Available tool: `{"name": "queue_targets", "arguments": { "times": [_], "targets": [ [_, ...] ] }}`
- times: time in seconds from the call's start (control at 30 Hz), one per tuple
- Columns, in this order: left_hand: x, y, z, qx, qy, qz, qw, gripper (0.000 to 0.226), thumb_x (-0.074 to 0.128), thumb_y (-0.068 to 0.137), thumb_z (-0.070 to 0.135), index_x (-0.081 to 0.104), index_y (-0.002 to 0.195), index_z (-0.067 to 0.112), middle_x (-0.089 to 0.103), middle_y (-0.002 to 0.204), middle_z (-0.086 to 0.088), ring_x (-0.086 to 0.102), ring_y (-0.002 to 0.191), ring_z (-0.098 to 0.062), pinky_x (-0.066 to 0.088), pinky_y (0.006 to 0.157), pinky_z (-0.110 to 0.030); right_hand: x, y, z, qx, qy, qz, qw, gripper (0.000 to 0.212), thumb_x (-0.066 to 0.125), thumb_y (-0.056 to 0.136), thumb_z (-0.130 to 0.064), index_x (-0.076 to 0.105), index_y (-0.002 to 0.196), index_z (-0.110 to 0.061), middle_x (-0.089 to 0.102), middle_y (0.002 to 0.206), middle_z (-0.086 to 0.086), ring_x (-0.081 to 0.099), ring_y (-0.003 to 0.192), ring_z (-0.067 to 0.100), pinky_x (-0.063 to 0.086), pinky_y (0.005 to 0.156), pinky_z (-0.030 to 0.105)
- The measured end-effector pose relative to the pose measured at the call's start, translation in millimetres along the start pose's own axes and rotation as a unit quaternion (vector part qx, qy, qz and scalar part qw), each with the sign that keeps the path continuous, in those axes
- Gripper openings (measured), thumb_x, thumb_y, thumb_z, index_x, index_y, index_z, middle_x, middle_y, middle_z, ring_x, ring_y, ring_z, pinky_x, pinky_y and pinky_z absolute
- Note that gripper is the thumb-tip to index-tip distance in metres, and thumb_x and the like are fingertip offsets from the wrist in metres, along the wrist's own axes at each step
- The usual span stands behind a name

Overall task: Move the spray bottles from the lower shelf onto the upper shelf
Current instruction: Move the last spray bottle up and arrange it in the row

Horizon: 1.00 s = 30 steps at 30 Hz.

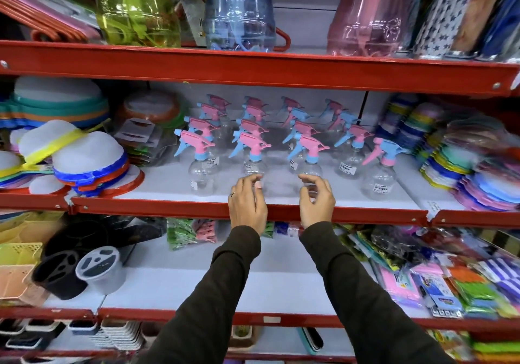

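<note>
Several clear spray bottles with pink and blue trigger heads stand in rows on the middle white shelf (174, 186). My left hand (247, 202) is at the shelf's front edge, its curled fingertips at the base of a front-row spray bottle (254, 150). My right hand (316, 202) is beside it, its fingers loosely curled just in front of the neighbouring spray bottle (309, 154). Neither hand closes around a bottle. More front bottles stand at the left (201, 166) and the right (380, 172). The shelf below (253, 276) has bare white board under my forearms.
Stacked colourful lids (87, 164) crowd the shelf on the left, and stacks of plates (484, 183) on the right. Large tinted jugs (239, 9) stand on the top shelf. Black and grey holders (84, 271) and packaged goods (439, 273) flank the lower shelf.
</note>
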State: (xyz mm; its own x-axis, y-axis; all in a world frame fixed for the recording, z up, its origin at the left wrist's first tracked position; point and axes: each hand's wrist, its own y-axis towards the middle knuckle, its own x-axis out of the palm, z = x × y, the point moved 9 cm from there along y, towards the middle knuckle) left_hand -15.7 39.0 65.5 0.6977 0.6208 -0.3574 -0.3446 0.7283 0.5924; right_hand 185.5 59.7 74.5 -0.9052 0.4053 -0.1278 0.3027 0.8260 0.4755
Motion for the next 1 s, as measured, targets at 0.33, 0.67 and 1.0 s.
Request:
{"name": "queue_targets", "arguments": {
  "times": [0.33,0.67,1.0],
  "targets": [
    [94.9,-7.7,42.3,-0.072,-0.018,-0.255,0.964,0.053,0.027,0.107,0.038,0.029,0.155,0.016,0.033,0.161,-0.008,0.036,0.145,-0.025,0.028,0.117,-0.033,-12.2,46.3,45.1,0.113,-0.096,-0.147,0.978,0.055,0.053,0.095,-0.015,0.037,0.148,-0.012,0.040,0.150,0.015,0.048,0.133,0.029,0.038,0.114,0.042],
    [105.9,-3.3,45.6,-0.120,-0.016,-0.285,0.951,0.050,0.029,0.107,0.038,0.046,0.142,0.006,0.048,0.149,-0.018,0.047,0.133,-0.029,0.031,0.105,-0.028,-13.5,44.4,49.2,0.099,-0.076,-0.190,0.974,0.053,0.053,0.094,-0.011,0.040,0.146,-0.014,0.051,0.143,0.014,0.055,0.126,0.029,0.044,0.109,0.036],
    [106.7,-6.4,42.4,-0.109,0.008,-0.276,0.955,0.057,0.028,0.106,0.044,0.034,0.154,0.013,0.038,0.158,-0.012,0.039,0.143,-0.027,0.029,0.119,-0.036,-11.9,47.3,45.5,0.093,-0.100,-0.201,0.970,0.054,0.053,0.094,-0.012,0.040,0.147,-0.016,0.052,0.142,0.014,0.055,0.127,0.032,0.044,0.110,0.041]
  ]
}}
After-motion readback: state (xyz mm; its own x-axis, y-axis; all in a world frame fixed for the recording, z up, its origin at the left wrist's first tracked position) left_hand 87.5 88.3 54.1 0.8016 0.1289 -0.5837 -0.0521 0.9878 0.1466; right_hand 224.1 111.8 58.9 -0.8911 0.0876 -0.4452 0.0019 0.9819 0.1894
